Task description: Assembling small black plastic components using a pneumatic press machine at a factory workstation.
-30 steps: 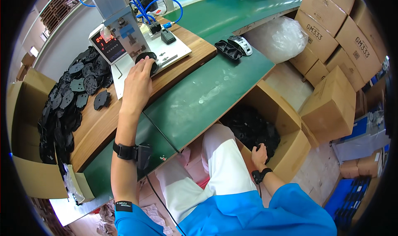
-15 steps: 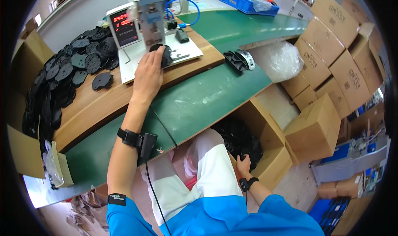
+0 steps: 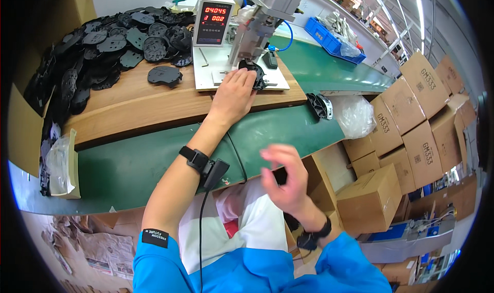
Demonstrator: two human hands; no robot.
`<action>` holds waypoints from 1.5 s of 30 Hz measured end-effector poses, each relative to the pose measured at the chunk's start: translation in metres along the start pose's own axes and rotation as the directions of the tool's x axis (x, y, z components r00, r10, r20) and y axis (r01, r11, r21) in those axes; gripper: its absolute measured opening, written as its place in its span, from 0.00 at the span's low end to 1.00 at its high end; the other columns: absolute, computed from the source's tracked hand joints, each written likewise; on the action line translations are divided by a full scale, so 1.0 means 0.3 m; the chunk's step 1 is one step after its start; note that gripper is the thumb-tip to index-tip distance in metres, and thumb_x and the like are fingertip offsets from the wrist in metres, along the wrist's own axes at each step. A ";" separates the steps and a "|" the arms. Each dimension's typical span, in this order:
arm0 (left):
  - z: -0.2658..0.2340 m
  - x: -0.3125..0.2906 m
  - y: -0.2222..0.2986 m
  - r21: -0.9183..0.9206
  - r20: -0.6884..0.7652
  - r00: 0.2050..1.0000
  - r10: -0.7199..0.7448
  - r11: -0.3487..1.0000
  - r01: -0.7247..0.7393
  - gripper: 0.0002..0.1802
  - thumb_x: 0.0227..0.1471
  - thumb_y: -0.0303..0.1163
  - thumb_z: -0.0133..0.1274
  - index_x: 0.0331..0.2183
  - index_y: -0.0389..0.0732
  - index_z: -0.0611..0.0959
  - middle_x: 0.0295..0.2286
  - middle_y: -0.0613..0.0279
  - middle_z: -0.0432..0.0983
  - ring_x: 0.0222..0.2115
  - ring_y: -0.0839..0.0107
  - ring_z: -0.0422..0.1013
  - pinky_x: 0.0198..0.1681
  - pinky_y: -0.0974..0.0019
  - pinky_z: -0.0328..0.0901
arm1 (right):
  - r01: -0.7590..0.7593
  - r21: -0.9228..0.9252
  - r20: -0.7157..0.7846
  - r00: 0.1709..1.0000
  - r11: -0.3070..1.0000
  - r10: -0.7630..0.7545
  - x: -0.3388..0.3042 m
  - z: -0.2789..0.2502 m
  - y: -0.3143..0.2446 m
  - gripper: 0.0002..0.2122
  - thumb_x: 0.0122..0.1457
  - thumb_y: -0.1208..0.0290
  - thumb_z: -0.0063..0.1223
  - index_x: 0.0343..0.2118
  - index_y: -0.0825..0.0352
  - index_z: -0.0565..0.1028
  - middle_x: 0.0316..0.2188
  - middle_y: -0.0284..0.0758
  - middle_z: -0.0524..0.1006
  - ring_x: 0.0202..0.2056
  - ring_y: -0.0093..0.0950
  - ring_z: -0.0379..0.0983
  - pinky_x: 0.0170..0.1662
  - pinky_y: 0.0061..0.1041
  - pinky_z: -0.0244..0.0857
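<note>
My left hand is closed on the edge of a black plastic part, which sits under the head of a bench press. That part is half hidden by my fingers. Over the bench's front edge, my right hand is raised with thumb and fingers apart, slightly blurred, with nothing in it. A flat black plastic plate lies alone on the wooden board, left of the press's white base. Beyond it spreads a large heap of similar black plates.
A display box with red digits stands beside the press. Black and silver parts lie on the green bench near a clear plastic bag. Cardboard boxes are stacked at right. A blue crate sits farther back.
My right hand has come up from the open carton of black parts and its fingers are spread. My left hand stays at the part under the press. The view has shifted.
</note>
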State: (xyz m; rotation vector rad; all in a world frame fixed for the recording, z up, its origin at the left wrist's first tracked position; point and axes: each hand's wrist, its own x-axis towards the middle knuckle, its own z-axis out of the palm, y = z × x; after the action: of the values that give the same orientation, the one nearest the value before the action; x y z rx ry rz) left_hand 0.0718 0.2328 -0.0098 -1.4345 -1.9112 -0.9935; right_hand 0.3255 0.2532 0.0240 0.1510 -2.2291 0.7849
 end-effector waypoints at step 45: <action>-0.424 -0.232 -0.414 0.432 0.141 0.816 -0.560 0.777 0.459 0.35 0.41 0.35 0.62 0.55 0.41 0.79 0.54 0.54 0.73 0.61 0.53 0.62 0.66 0.48 0.55 | -0.024 -0.574 0.143 0.981 0.819 0.129 0.483 0.122 0.398 0.12 0.45 0.78 0.65 0.35 0.65 0.80 0.37 0.36 0.80 0.44 0.41 0.78 0.48 0.41 0.74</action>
State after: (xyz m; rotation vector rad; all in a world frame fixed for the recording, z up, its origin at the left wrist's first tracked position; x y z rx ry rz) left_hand -0.0283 0.0705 -0.0197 -0.8550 -2.6112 -0.6048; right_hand 0.1602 0.3466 0.0467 -0.1725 -2.5519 0.1100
